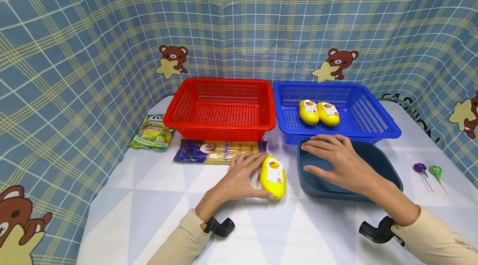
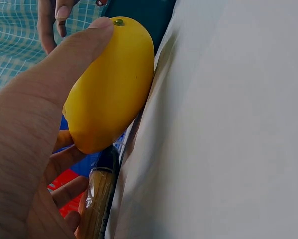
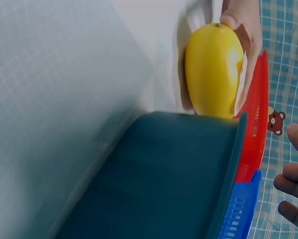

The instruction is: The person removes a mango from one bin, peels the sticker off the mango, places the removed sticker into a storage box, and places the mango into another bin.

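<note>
While a blue checked cloth printed with bears hung round three sides, the white worktop (image 1: 157, 198) carried everything, and its things ran down in size. Two perforated plastic baskets stood side by side along the far edge, one red (image 1: 221, 109) and bare, one blue (image 1: 336, 111) holding two yellow mango-shaped packs (image 1: 318, 112) with labels up, apparently sorted there. One dark teal plastic tub (image 1: 388, 173) sat in front of the blue basket, towards the right edge. One long purple-and-yellow packet (image 1: 209, 150) lay flat before the red basket, and one green sachet (image 1: 152, 133) lay near the far left corner. A third yellow mango-shaped pack (image 1: 273, 175) lay mid-worktop, just left of the tub. The left hand (image 1: 240, 177) curled round it, thumb on its near end and fingers behind, seemingly a grip to lift it. The right hand (image 1: 337, 161) hovered spread over the tub, fingers relaxed and holding nothing. Two small lollipops, purple (image 1: 420, 168) and green (image 1: 435, 170), lay near the right edge.
</note>
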Motion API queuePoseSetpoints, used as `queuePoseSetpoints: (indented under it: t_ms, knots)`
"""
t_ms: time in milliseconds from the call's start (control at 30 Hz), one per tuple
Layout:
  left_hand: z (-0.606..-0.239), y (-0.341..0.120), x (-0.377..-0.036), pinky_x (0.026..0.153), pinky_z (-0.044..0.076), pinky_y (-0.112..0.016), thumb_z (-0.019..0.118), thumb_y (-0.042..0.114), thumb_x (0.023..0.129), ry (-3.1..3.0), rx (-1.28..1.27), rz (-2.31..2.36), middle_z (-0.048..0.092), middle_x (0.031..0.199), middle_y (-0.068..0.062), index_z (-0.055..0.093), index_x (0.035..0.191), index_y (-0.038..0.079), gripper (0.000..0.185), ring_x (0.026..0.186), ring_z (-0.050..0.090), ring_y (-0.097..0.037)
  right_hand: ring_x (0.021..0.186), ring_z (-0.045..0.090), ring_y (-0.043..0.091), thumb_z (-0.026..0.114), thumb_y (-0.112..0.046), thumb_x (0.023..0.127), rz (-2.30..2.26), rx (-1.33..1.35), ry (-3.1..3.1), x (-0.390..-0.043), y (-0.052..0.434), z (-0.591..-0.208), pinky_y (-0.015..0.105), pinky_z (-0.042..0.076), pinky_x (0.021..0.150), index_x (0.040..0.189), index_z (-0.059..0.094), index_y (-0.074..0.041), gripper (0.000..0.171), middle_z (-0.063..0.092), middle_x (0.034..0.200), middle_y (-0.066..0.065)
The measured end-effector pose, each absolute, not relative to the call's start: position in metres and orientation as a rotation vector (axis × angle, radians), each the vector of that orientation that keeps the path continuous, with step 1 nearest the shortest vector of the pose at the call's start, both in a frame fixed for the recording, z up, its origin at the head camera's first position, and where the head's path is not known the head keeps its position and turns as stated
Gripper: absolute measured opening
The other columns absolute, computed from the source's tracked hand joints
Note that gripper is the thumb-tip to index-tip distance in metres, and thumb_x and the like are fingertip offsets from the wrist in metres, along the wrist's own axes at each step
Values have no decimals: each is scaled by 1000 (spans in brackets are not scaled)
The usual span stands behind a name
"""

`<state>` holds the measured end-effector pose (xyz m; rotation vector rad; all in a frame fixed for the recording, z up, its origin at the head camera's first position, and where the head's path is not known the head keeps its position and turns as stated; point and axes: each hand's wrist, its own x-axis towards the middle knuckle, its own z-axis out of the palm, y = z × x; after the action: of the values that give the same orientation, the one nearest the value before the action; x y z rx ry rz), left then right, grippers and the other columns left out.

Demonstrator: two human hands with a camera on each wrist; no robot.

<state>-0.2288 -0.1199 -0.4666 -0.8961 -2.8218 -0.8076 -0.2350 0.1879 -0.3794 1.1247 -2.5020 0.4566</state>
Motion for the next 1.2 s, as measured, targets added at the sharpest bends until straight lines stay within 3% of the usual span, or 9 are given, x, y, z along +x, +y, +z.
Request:
queuePoseSetpoints:
  t_ms: [467, 700, 900, 1200]
  knots:
    - [-464, -119, -230, 115, 17, -55, 76, 74, 68, -2845, -906, -792, 33, 160, 2, 32, 158, 22, 113, 141, 28, -24, 125, 49, 26, 87, -33, 77, 437, 1222, -2498, -234, 170, -387, 57, 30, 100, 129, 69, -14, 58, 67, 126, 0]
    - [-464, -120, -230, 115, 17, -56, 75, 76, 68, -2841, -909, -774, 33, 160, 3, 32, 158, 22, 113, 142, 28, -25, 125, 49, 26, 79, -46, 85, 399, 1298, -2487, -233, 163, -394, 55, 31, 101, 131, 68, -16, 56, 66, 128, -1]
    - [-464, -120, -231, 115, 16, -56, 75, 75, 68, -2825, -917, -789, 33, 160, 3, 33, 158, 22, 112, 142, 28, -25, 125, 50, 27, 87, -35, 77, 372, 1352, -2466, -232, 156, -400, 55, 30, 101, 131, 68, -14, 61, 66, 127, 0]
    - [-463, -121, -229, 115, 17, -55, 76, 73, 70, -2844, -914, -779, 33, 160, 1, 32, 158, 23, 111, 143, 27, -25, 123, 52, 26, 89, -35, 75, 383, 1404, -2417, -230, 143, -409, 55, 32, 100, 127, 70, -12, 60, 69, 122, 0]
